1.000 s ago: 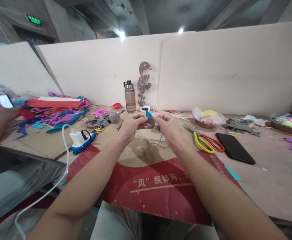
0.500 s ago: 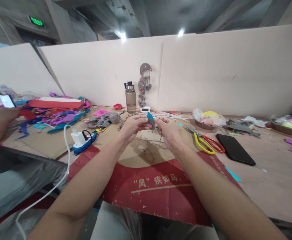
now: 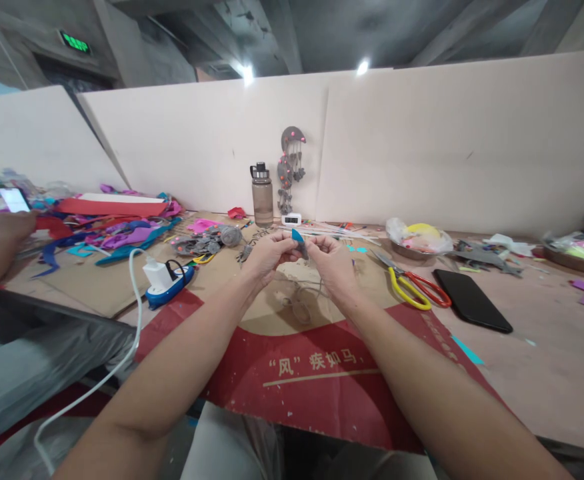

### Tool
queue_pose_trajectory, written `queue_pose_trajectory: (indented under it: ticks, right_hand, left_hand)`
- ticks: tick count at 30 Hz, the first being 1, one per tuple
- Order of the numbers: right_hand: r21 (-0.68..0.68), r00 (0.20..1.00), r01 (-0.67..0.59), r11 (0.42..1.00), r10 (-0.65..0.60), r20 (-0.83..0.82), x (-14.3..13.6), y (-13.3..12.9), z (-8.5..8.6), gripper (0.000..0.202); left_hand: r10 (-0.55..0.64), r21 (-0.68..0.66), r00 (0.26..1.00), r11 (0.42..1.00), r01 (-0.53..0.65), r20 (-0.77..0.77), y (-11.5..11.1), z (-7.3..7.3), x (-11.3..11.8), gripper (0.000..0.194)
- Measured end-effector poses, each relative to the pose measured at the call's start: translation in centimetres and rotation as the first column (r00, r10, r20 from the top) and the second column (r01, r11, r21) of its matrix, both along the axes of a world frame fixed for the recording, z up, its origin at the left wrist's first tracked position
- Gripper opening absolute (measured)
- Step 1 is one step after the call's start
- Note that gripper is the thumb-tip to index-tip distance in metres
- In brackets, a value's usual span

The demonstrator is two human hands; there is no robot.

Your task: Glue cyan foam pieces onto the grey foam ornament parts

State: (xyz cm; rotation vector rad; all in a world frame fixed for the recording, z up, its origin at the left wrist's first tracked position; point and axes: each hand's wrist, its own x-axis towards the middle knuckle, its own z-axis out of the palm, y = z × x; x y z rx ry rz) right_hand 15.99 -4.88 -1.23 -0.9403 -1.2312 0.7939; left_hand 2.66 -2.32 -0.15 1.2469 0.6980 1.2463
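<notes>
Left hand and right hand are both pinched up, fingertips nearly meeting on a little grey-and-blue piece, held over the cardboard on the worktop. Loopy cord underneath, scissors off to the right.

The small piece in the fingers is turned more on its side now. A second ago its grey part looked wide and round; now just a bit of grey peeks out between the fingertips. Its blue tip, above the fingers, looks thinner. The right hand is closer to the left hand. Two blue scraps show right of the fingers, not one. Below the fingers, the right arm hides more printed words.
</notes>
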Motion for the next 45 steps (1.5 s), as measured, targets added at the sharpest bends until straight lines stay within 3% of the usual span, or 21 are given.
queue_pose_trajectory:
  ticks: [5,10,20,30,34,38,45]
  right_hand:
    - [-0.003,1.0,0.008,1.0,-0.008,-0.018,0.0,0.0,-0.2,0.023]
    - [-0.05,0.997,-0.021,0.999,0.017,-0.073,0.2,-0.7,0.6,0.025]
    - [-0.061,0.994,-0.018,0.998,0.011,-0.111,0.3,-0.5,0.4,0.027]
    - [-0.076,0.997,0.017,0.997,-0.023,-0.08,0.0,-0.5,0.2,0.024]
    - [-0.068,0.991,0.008,0.998,-0.017,-0.131,0.2,-0.4,0.2,0.025]
    - [-0.081,0.985,0.018,0.997,-0.032,-0.171,0.7,-0.2,0.4,0.031]
    - [-0.107,0.983,0.013,0.994,-0.033,-0.183,0.6,0.0,0.1,0.026]
  left_hand:
    - [-0.035,-0.021,0.999,0.999,0.036,0.023,-0.4,0.3,-0.1,0.008]
    - [-0.151,-0.01,0.987,0.988,0.152,0.056,-0.7,0.7,-0.3,0.018]
    - [-0.071,0.008,0.997,0.997,0.071,-0.015,-0.1,0.2,0.1,0.02]
    - [-0.042,-0.153,0.996,0.987,0.054,0.082,0.1,0.1,0.1,0.008]
    - [-0.078,-0.204,0.988,0.973,0.105,0.137,-0.3,0.5,0.1,0.007]
    - [-0.134,-0.18,0.976,0.97,0.164,0.169,-0.5,0.8,0.0,0.012]
    - [-0.136,-0.12,0.989,0.982,0.143,0.064,-0.1,0.2,0.0,0.014]
